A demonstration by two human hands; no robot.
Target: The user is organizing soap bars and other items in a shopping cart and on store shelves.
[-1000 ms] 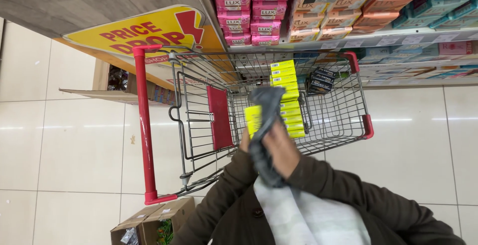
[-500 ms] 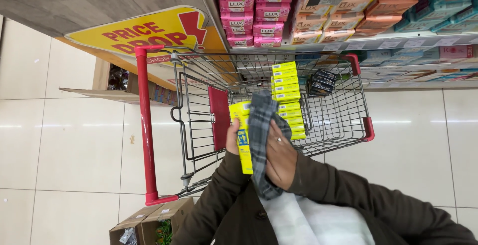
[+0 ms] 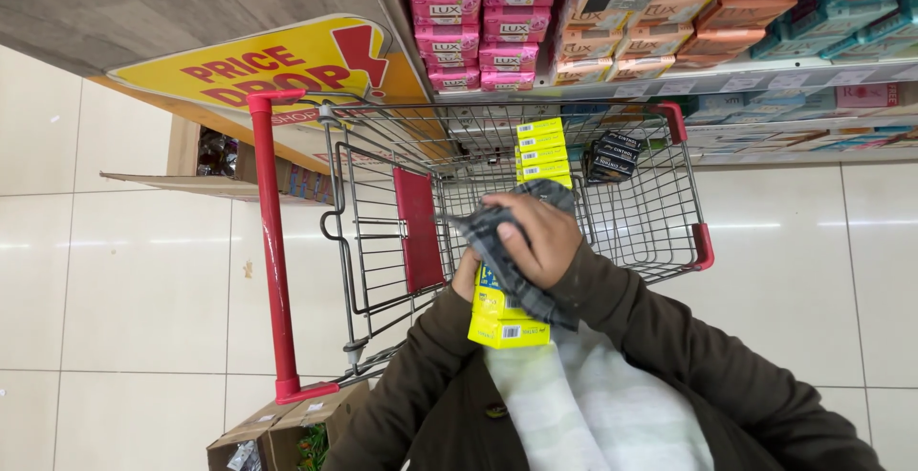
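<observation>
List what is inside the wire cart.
Inside the cart are a row of yellow boxes and some dark packets. The right hand, with its grey cloth, covers the nearer part of the basket.

Yellow boxes [image 3: 505,313]: a stack of flat rectangular cartons, yellow with blue print, held on end just above the near rim of the wire shopping cart [image 3: 660,232]. The lowest carton's end face shows a white label.

Grey cloth [image 3: 507,261]: dark checked fabric, crumpled, draped over the front of the stack, touching it, above the cart's near rim.
</observation>
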